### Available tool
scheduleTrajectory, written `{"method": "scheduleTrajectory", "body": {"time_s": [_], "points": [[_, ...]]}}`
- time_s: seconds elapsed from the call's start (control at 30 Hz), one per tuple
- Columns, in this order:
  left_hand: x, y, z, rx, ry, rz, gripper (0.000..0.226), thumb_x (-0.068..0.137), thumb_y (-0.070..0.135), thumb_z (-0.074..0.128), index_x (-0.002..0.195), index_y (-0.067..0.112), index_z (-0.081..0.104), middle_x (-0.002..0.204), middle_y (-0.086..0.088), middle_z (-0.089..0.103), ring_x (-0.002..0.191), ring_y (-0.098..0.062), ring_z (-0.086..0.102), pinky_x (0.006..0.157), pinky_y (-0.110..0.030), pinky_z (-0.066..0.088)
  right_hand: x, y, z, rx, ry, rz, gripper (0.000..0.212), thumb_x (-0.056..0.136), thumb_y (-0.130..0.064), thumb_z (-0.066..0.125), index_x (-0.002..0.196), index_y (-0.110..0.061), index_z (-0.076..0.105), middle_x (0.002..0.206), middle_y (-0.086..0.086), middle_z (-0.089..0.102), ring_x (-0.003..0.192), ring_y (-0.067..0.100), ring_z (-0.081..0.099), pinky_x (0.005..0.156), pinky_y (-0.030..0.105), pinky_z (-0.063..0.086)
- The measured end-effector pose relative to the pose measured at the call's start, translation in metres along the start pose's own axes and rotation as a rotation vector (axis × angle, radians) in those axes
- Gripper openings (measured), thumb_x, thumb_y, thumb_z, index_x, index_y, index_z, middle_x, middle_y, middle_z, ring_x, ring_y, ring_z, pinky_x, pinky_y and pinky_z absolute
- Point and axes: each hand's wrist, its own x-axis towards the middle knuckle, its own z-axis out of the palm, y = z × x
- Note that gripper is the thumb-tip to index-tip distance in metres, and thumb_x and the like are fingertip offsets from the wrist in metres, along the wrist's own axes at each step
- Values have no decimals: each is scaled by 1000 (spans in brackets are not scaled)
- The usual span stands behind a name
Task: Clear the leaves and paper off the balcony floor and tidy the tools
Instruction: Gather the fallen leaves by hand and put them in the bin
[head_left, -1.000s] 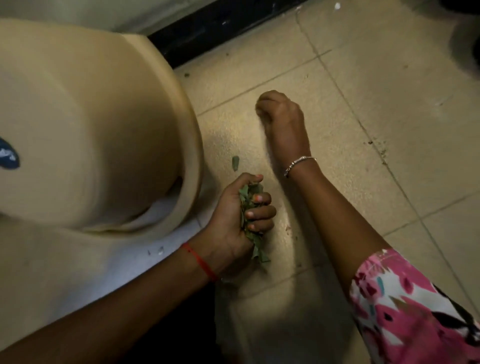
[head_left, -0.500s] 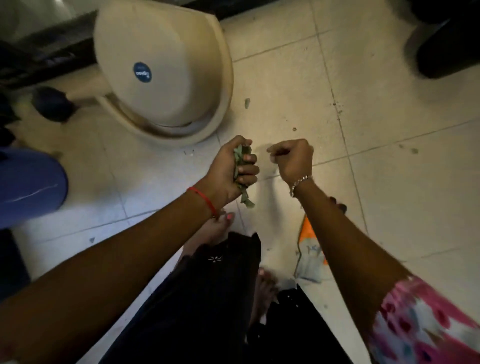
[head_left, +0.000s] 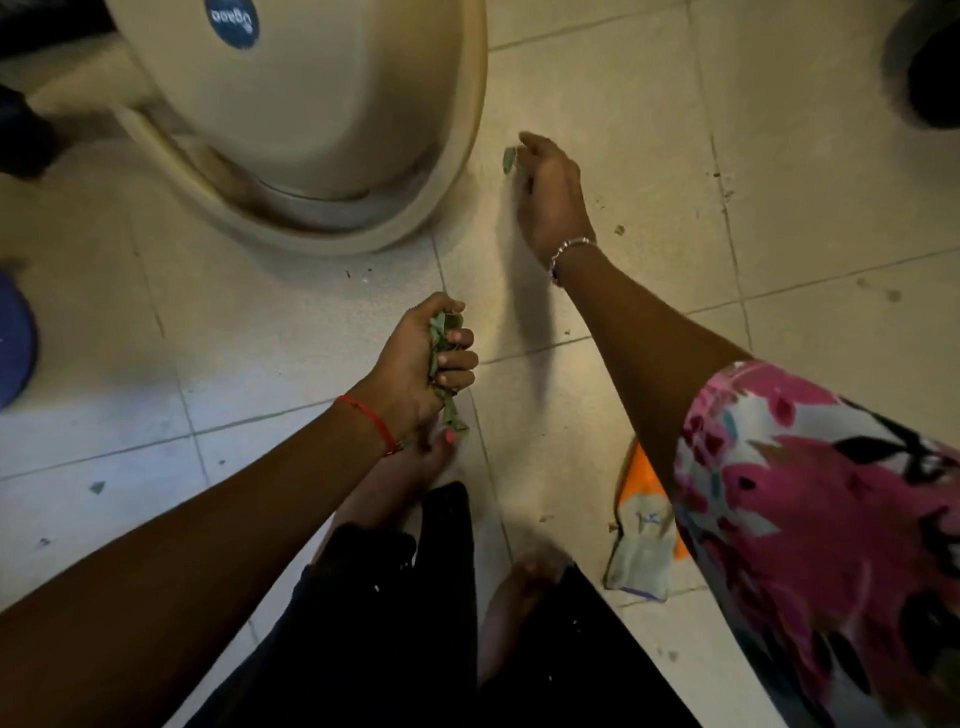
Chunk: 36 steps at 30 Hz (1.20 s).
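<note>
This is the hand-picking part of the job: the pale tiled balcony floor (head_left: 779, 156) has litter scattered across it, and the tools haven't been dealt with yet, by the look of things. The big beige tub (head_left: 322, 130) lies tipped on the tiles at the top left. A crumpled orange-and-white paper wrapper (head_left: 641, 551) lies by the person's feet, under the right arm.

The left hand (head_left: 421, 364) is clenched round a bunch of green leaves (head_left: 453, 415), some trailing out below the fist. The right hand (head_left: 550, 197) reaches forward and down, back uppermost, fingers bent towards the floor. I can't tell whether they have closed on anything.

The loose leaf (head_left: 509, 158) lies just beside those fingertips, near the tub's rim. I'd say the next move calls for a fine pinch to lift it flat off the tile, then a pass to the full fist. Small scraps (head_left: 97, 487) remain well apart, far left.
</note>
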Motion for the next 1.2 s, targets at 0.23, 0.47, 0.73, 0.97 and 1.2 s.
{"method": "scheduleTrajectory", "body": {"time_s": [0.23, 0.47, 0.73, 0.97, 1.2], "points": [[26, 17, -23, -70, 19, 52, 33, 92, 22, 38, 60, 20, 34, 43, 8, 33, 27, -3, 23, 29, -11, 13, -15, 19, 45, -187, 11, -293, 50, 97, -6, 39, 145, -5, 28, 155, 12, 21, 143, 23, 21, 115, 23, 17], [31, 12, -33, -120, 8, 45, 31, 93, 21, 38, 62, 20, 33, 43, 7, 34, 28, -3, 23, 29, -12, 13, 6, 5, 56, -472, -29, -313, 47, 100, -10, 33, 147, -14, 28, 157, 7, 15, 145, 33, 4, 118, 39, 17], [13, 22, -36, -196, -34, 62, 34, 93, 21, 36, 59, 19, 35, 42, 7, 34, 27, -4, 25, 30, -12, 14, -41, -14, 56, -600, 30, -480, 16, 83, -1, 61, 97, 4, 65, 102, 15, 64, 97, 23, 60, 67, 23, 53], [-83, 53, -45, -411, -21, 141, 50, 92, 20, 34, 42, 18, 38, 36, 6, 34, 24, -6, 24, 27, -11, 14, -121, -107, 43, -99, -66, -40, 17, 77, 8, 62, 88, 2, 74, 91, 17, 72, 82, 24, 66, 76, 21, 47], [-251, 143, -117, -680, 96, 474, 34, 95, 21, 33, 61, 18, 32, 36, 6, 34, 22, -3, 23, 27, -12, 14, -182, -329, 62, 436, -233, 37, 17, 70, 10, 64, 76, 0, 76, 75, 10, 73, 72, 16, 67, 72, 21, 52]]}}
